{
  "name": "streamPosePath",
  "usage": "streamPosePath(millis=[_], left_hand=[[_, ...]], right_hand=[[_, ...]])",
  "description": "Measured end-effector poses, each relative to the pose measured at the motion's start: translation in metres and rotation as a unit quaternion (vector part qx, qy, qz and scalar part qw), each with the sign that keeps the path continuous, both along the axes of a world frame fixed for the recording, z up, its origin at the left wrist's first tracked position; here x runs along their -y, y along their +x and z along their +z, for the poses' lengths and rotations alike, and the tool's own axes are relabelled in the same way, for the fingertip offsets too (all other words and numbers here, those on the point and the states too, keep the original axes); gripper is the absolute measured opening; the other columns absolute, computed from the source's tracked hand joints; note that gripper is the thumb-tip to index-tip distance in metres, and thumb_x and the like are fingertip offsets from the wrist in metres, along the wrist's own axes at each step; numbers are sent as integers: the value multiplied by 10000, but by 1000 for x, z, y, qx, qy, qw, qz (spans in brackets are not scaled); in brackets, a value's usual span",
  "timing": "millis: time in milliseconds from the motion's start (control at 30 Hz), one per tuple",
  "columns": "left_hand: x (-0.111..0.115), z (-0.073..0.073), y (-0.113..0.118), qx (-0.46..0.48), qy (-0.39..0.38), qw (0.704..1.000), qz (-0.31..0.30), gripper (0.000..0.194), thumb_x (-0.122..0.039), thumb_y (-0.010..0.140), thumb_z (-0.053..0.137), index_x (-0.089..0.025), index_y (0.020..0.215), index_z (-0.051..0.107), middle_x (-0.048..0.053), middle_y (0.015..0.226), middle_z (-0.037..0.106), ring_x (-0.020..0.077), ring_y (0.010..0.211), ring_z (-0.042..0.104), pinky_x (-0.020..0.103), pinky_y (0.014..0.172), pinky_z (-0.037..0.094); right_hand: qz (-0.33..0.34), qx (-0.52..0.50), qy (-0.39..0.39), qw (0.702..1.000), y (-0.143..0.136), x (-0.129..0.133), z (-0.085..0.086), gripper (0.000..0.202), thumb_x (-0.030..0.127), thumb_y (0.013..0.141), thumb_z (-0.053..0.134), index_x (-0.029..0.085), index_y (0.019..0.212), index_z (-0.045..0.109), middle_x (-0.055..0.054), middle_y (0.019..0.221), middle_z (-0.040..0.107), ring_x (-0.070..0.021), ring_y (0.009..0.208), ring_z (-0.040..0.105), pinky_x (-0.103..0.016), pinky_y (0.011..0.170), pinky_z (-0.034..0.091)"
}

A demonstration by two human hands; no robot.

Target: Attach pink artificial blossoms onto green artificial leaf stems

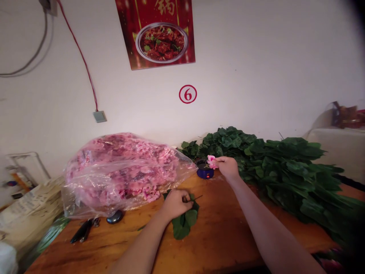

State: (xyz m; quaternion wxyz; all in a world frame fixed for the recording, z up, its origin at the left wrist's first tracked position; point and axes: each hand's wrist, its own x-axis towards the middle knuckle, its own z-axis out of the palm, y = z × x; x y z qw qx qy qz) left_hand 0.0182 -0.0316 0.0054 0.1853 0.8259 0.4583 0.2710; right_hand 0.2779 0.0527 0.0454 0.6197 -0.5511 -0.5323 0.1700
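Note:
My right hand pinches a small pink artificial flower at the rim of a small round blue pot with a red light on its front. The pot's dark inside shows just left of the flower. Lower down, my left hand is closed on a sprig of green artificial leaves, whose thin dark stem points to the right. The leaves hang below the fingers, close over the wooden table.
A clear plastic bag full of pink flowers lies at the left. Large piles of green leaf stems cover the right side. Keys with a black holder and a dark rounded object lie on the wooden table before the bag.

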Motion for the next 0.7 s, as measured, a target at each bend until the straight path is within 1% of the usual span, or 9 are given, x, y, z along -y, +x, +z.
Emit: streamPosePath(millis=[67,133,233,333,433,533,700], left_hand=[[0,1,-4,1,-49,999,-22,106,-218,671,561,-146,681,638,-9,626,601,110,560,501,206,514,320],[-1,2,-7,7,-60,998,-33,122,-159,656,519,-141,685,637,-4,642,606,113,578,508,207,531,337],[-3,2,-9,28,-10,999,-36,173,-86,624,468,-141,676,624,-5,641,592,110,598,504,208,566,352],[-8,-2,-11,66,24,997,-16,171,-79,629,463,-144,672,615,-8,631,583,107,599,500,208,582,360],[-14,-8,-14,111,14,993,26,114,-127,657,494,-145,653,607,-11,613,579,106,582,497,206,564,361],[-19,-15,-18,135,5,989,60,68,-156,650,525,-147,611,580,-24,577,554,99,550,478,201,531,342],[-23,-23,-22,145,9,987,68,52,-160,640,534,-147,609,575,-26,577,551,96,549,479,199,526,332]], right_hand=[[59,-72,-14,996,-7,1,-1,238,319,565,692,139,715,734,-66,656,695,-205,624,614,-283,576,442],[121,-122,-19,985,-15,4,-1,244,315,536,725,131,696,722,-54,625,683,-181,585,600,-277,570,443],[203,-148,-40,967,-29,12,0,245,305,499,757,128,660,706,-35,586,661,-152,544,576,-269,563,438],[262,-122,-63,955,-42,19,-1,251,319,507,754,123,656,705,-33,573,651,-150,538,569,-276,570,441],[297,-75,-65,950,-53,25,-4,236,340,547,730,127,645,704,-33,572,652,-154,542,568,-281,579,443],[306,-55,-69,948,-61,28,-8,207,334,552,718,139,620,701,-25,577,653,-151,545,559,-276,579,437],[323,-33,-80,943,-72,26,-16,199,333,564,700,137,604,698,-28,576,648,-149,552,546,-269,577,421]])
